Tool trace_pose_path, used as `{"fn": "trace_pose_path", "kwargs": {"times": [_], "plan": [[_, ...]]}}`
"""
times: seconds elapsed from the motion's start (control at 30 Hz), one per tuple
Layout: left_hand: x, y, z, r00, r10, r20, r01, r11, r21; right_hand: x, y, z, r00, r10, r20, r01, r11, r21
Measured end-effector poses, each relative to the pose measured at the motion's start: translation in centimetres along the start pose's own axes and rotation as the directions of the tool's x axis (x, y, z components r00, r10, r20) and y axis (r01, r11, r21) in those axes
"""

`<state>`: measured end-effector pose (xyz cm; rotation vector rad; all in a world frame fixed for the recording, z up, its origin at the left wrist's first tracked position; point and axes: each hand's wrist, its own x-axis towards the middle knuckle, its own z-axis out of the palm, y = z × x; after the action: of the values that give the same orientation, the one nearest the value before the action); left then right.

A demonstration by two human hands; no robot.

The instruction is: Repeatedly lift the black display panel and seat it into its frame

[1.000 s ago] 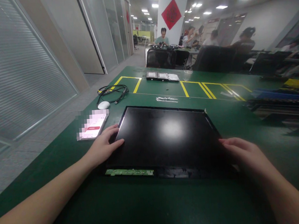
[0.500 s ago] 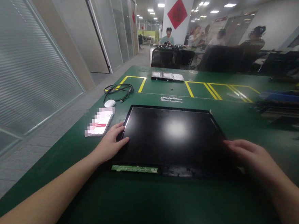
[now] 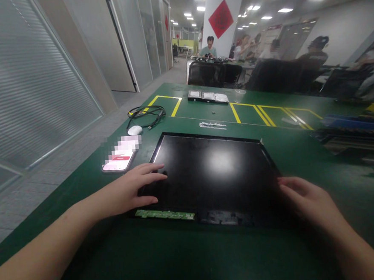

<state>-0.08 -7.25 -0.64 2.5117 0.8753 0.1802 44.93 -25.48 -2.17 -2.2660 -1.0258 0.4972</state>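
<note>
A big flat black screen panel (image 3: 211,172) lies on the green table (image 3: 157,261), right in front of the person. Its glass is dark and shiny, and a ceiling light makes a white glow on it. A thin green circuit strip (image 3: 164,214) runs along the near edge of the panel, on the left part.

The left hand (image 3: 133,190) rests on the near left corner of the panel. Its fingers (image 3: 154,177) are spread apart and lie flat on the glass, and they do not grip anything. The right hand (image 3: 308,202) is at the near right edge of the panel. Its fingers (image 3: 289,183) are loosely apart and touch the edge, but I cannot tell if they hold it.

Just left of the panel lies a phone (image 3: 119,159) with a pink and white screen. Behind the phone is a small white mouse (image 3: 135,130), and close behind that is a black cable (image 3: 146,113) in loops. Yellow tape lines (image 3: 249,112) make boxes on the far part of the table. Three hard drives (image 3: 208,96) lie side by side between the yellow lines. On the right side of the table are blue and dark parts (image 3: 353,130), too blurry to name. Far behind, other people (image 3: 208,48) sit at another table with black chairs (image 3: 214,75).
</note>
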Motion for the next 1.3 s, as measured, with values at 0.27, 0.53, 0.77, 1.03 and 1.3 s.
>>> {"fn": "trace_pose_path", "kwargs": {"times": [0.27, 0.53, 0.77, 1.03, 1.3], "plan": [[-0.4, -0.3, -0.3, 0.995, -0.053, 0.086, 0.057, 0.998, -0.037, -0.2, 0.0, 0.4, 0.973, -0.225, -0.052, 0.228, 0.972, 0.055], [-0.4, 0.2, -0.5, 0.997, -0.037, 0.067, 0.040, 0.998, -0.044, 0.0, 0.3, 0.9, 0.901, -0.432, 0.034, 0.433, 0.900, -0.044], [-0.3, 0.4, -0.2, 0.995, 0.027, 0.099, -0.024, 0.999, -0.038, 0.4, 1.0, 1.1, 0.905, -0.408, 0.124, 0.419, 0.904, -0.084], [-0.4, 0.7, -0.3, 0.992, 0.036, 0.118, -0.037, 0.999, 0.005, 0.4, 1.2, 1.3, 0.891, -0.434, 0.133, 0.447, 0.891, -0.085], [-0.4, 0.9, -0.2, 0.998, 0.040, 0.057, -0.040, 0.999, 0.002, 0.5, 1.2, 1.4, 0.881, -0.454, 0.130, 0.466, 0.880, -0.086]]}}
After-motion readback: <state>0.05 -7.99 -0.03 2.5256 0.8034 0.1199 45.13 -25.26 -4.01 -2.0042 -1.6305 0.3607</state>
